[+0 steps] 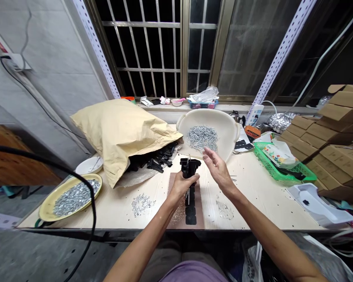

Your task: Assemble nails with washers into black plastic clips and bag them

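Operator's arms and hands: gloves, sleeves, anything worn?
The left hand and right hand are bare: no gloves, and no watch, ring or band shows. The forearms are uncovered, with no sleeves. The only clothing in view is a purple top and grey lower garment.

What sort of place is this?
Probably a small hand-assembly bench in a room, not a factory line: a white basin of screws, a paper sack spilling black plastic parts, and stacked cardboard cartons beside a barred window.

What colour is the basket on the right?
The plastic basket is bright green with a lattice pattern, best seen in the head view.
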{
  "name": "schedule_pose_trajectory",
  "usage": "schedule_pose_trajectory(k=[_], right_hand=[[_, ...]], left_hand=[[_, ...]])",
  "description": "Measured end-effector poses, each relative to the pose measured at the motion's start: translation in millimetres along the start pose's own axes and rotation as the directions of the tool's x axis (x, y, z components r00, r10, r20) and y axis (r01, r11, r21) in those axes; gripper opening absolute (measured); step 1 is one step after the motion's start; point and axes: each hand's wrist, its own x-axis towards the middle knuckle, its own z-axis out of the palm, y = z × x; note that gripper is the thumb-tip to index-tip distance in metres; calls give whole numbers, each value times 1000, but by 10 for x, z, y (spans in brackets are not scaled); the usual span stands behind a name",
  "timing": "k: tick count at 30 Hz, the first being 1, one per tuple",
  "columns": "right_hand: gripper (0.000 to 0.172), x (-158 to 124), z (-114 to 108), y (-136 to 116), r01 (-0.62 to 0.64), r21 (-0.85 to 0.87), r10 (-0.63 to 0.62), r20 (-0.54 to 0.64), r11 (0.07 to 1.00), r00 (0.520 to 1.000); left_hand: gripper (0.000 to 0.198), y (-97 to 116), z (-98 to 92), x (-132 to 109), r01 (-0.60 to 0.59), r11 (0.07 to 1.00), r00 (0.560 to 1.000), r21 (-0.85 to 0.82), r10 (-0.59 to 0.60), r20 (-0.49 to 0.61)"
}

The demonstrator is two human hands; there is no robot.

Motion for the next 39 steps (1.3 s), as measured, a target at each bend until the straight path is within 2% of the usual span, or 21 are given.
schedule_pose_trajectory(k=[2, 4, 5, 7, 9, 12, 15, 18, 21, 23, 26, 28, 31, 33, 34, 36, 39], right_hand=[[53, -58, 77, 100, -183, 123, 167, 129, 975, 978], [53, -118, 202, 183, -254, 250, 198, 229, 934, 953], [52, -143, 271, 208, -253, 308, 185, 233, 917, 955], [49, -182, 403, 222, -202, 383, 156, 147, 902, 977], [47, -208, 512, 202, -126, 402, 140, -6, 907, 990], [44, -226, 628, 170, -72, 447, 180, -206, 892, 962], [43, -212, 690, 203, -75, 486, 211, -231, 871, 950], [42, -157, 695, 314, -60, 467, 201, -259, 882, 945], [45, -81, 649, 451, -117, 455, 248, -238, 883, 939], [44, -45, 596, 517, -121, 398, 238, -259, 909, 936], [41, -27, 492, 558, -88, 221, 154, -298, 971, 942], [41, -20, 415, 564, -94, 92, 114, -257, 991, 960], [41, 11, 308, 566, -104, -58, 96, -123, 993, 988], [41, 43, 258, 564, -66, -64, 67, 13, 996, 998], [42, 58, 241, 558, -41, -40, 44, 70, 998, 997], [45, 77, 226, 538, -4, 19, 2, 120, 1000, 993], [45, 72, 248, 507, 4, 79, -8, 58, 997, 998]], left_hand=[[28, 38, 0, 15, -55, 998, 998, 13, 55, -3], [31, 52, 19, 33, -121, 992, 992, 47, 123, -34], [32, 52, 36, 40, -150, 986, 986, 67, 154, -58], [33, 48, 78, 44, -186, 977, 977, 106, 195, -89], [33, 62, 126, 36, -213, 968, 970, 131, 226, -93], [37, 131, 192, 15, -186, 977, 971, 106, 200, -134], [40, 198, 217, 24, -109, 993, 980, 55, 116, -164], [37, 163, 196, 94, -77, 994, 983, 83, 89, -161], [30, 47, 174, 185, -135, 984, 985, 119, 146, -92], [34, -12, 177, 221, -127, 992, 992, 13, 127, -7], [39, -28, 190, 241, 119, 974, 981, -192, -86, 174], [41, -15, 179, 255, 232, 943, 958, -241, -178, 227], [43, -21, 114, 302, 322, 908, 934, -267, -260, 245], [41, -46, 61, 338, 386, 869, 912, -309, -312, 265], [40, -60, 42, 352, 385, 861, 916, -332, -314, 249], [42, -81, 30, 365, 279, 890, 960, -360, -246, 137], [49, -81, 66, 354, 54, 949, 998, -312, -66, -26]])
